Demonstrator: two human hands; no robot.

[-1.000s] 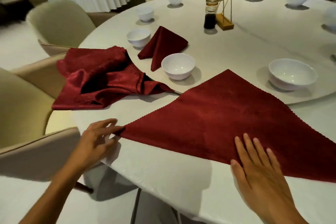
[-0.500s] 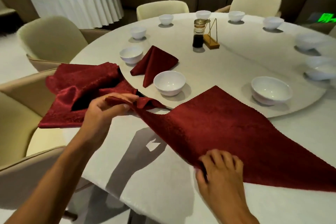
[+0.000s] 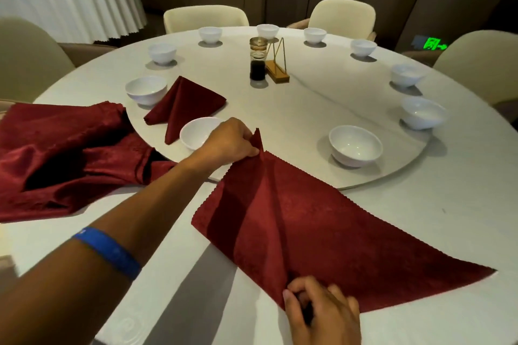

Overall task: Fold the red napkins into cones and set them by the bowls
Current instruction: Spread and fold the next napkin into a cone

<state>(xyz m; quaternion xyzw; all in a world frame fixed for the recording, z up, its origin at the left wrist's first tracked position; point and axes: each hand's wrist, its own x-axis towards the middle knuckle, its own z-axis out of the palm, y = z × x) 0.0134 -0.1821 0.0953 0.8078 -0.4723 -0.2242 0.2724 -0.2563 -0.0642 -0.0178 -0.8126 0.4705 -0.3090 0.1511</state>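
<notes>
A red napkin [image 3: 330, 227] lies as a triangle on the white round table [image 3: 448, 218], its left part folded over toward the top point. My left hand [image 3: 229, 143] pinches that folded corner at the napkin's apex, lifted slightly. My right hand [image 3: 322, 308] pinches the napkin's near edge at the fold line. A finished red cone napkin [image 3: 185, 106] lies between two white bowls [image 3: 145, 89] [image 3: 199, 131]. Another white bowl [image 3: 355, 145] stands just beyond the napkin on the turntable.
A heap of loose red napkins [image 3: 61, 154] lies at the table's left edge. Several more white bowls ring the turntable [image 3: 308, 109]. A dark sauce bottle [image 3: 258, 60] and a wooden holder [image 3: 277, 73] stand in the middle. Cream chairs surround the table.
My left hand has carried the napkin's left corner up and rightward to the top point, folding the left part over. My right hand went from flat on the cloth to pinching the near edge.
</notes>
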